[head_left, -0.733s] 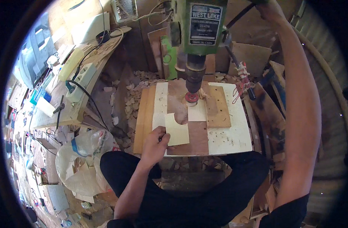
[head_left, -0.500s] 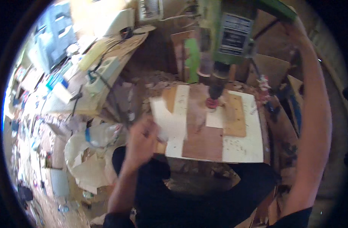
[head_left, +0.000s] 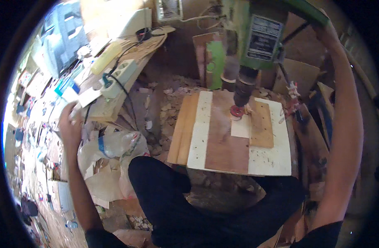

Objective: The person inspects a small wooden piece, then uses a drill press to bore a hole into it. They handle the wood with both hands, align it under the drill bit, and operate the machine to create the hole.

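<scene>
My left hand (head_left: 71, 126) is out over the left bench, its fingers closed on a thin white rectangular piece (head_left: 89, 97). High on the right, my right hand (head_left: 326, 33) is wrapped around the end of the dark lever (head_left: 296, 33) of a green drill press (head_left: 262, 63); its fingers are partly hidden. Under the chuck, a round red cutter (head_left: 237, 111) sits at the corner of another thin white piece (head_left: 240, 128). That piece lies on a brown strip (head_left: 226, 155) of the white work board (head_left: 270, 161), against a yellowish wooden block (head_left: 261, 126).
On the left bench (head_left: 104, 117) are a power strip (head_left: 119, 74) with a plugged-in cord and a yellow container (head_left: 106, 58). A clear plastic bag (head_left: 115, 144) with scraps lies beside my knee. Wood chips (head_left: 169, 113) cover the ground behind the board. A blue-grey crate (head_left: 63, 39) stands far left.
My left hand has moved left with the white piece, from beside the work board to the bench. My right hand stays at the lever. The view has shifted slightly.
</scene>
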`<state>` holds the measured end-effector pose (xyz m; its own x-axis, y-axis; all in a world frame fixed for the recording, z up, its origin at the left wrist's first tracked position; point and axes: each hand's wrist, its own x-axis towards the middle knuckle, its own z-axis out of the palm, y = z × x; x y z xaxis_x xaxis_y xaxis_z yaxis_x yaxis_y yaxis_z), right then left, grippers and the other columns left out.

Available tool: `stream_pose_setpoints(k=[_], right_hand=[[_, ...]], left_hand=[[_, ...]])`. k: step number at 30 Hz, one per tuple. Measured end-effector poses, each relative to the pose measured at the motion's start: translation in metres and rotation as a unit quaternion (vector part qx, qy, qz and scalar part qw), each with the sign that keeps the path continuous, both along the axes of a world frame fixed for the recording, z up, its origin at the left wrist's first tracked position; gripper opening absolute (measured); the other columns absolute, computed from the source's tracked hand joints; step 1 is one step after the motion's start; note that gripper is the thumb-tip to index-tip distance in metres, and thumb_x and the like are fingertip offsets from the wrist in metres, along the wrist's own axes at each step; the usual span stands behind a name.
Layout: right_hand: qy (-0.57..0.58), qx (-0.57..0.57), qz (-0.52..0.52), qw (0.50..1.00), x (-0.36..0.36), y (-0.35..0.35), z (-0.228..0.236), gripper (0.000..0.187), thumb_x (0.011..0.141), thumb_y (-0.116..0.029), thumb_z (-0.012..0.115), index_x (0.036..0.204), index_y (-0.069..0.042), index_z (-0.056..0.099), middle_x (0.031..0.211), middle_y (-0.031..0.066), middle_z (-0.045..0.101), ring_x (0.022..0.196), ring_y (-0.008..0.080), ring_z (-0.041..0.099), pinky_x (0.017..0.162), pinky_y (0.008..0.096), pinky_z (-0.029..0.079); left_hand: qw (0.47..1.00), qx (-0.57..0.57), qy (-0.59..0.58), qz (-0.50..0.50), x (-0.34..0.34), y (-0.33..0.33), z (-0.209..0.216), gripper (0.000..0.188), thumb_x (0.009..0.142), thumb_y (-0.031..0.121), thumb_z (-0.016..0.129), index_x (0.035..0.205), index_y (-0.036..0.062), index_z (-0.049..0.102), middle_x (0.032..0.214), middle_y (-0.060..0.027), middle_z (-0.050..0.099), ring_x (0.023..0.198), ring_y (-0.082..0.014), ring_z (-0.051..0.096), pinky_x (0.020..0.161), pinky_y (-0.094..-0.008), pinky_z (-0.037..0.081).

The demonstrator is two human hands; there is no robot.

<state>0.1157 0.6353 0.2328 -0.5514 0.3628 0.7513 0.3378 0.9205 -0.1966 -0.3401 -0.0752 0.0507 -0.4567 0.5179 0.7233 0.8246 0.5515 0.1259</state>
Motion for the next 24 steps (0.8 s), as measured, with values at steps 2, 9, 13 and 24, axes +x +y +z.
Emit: stream_pose_setpoints(k=[2, 9, 13, 24], right_hand=[[0.02, 0.007, -0.026, 0.999, -0.008, -0.02, -0.003, 0.024, 0.093, -0.018, 0.059, 0.115, -0.01, 0.055, 0.098, 0.0058, 0.059, 0.087, 0.019, 0.057, 0.078, 0.0338, 0.048], [0.07, -0.02, -0.054, 0.996, -0.027, -0.067, -0.005, 0.019, 0.096, -0.028, 0.056, 0.103, -0.011, 0.054, 0.091, 0.0038, 0.056, 0.079, 0.0174, 0.052, 0.07, 0.0356, 0.046], [0.132, -0.127, -0.04, 0.982, -0.031, -0.072, -0.002, 0.022, 0.097, -0.034, 0.054, 0.097, -0.013, 0.054, 0.087, 0.0026, 0.054, 0.074, 0.0165, 0.049, 0.065, 0.0367, 0.044], [0.167, -0.181, -0.071, 0.967, -0.011, -0.06, -0.002, 0.023, 0.101, -0.026, 0.045, 0.101, -0.005, 0.055, 0.084, 0.0048, 0.053, 0.08, 0.0248, 0.049, 0.073, 0.0384, 0.045]], left_hand=[[0.997, 0.068, -0.029, -0.007, 0.016, -0.068, -0.023, 0.027, 0.097, 0.007, 0.057, 0.12, -0.0054, 0.062, 0.117, -0.0192, 0.067, 0.107, -0.0296, 0.063, 0.097, -0.0376, 0.046], [0.869, 0.024, -0.28, 0.406, 0.147, -0.365, -0.194, 0.043, 0.099, 0.034, 0.06, 0.119, -0.004, 0.066, 0.11, -0.02, 0.071, 0.101, -0.0305, 0.069, 0.085, -0.0384, 0.055], [0.718, -0.037, -0.544, 0.433, 0.217, -0.389, -0.297, 0.043, 0.099, 0.033, 0.06, 0.12, -0.0034, 0.064, 0.11, -0.0196, 0.071, 0.101, -0.0301, 0.069, 0.085, -0.0382, 0.055], [0.633, 0.016, -0.71, 0.309, 0.274, -0.305, -0.379, 0.042, 0.097, 0.031, 0.061, 0.124, -0.0016, 0.061, 0.109, -0.0184, 0.07, 0.1, -0.0287, 0.069, 0.084, -0.0376, 0.055]])
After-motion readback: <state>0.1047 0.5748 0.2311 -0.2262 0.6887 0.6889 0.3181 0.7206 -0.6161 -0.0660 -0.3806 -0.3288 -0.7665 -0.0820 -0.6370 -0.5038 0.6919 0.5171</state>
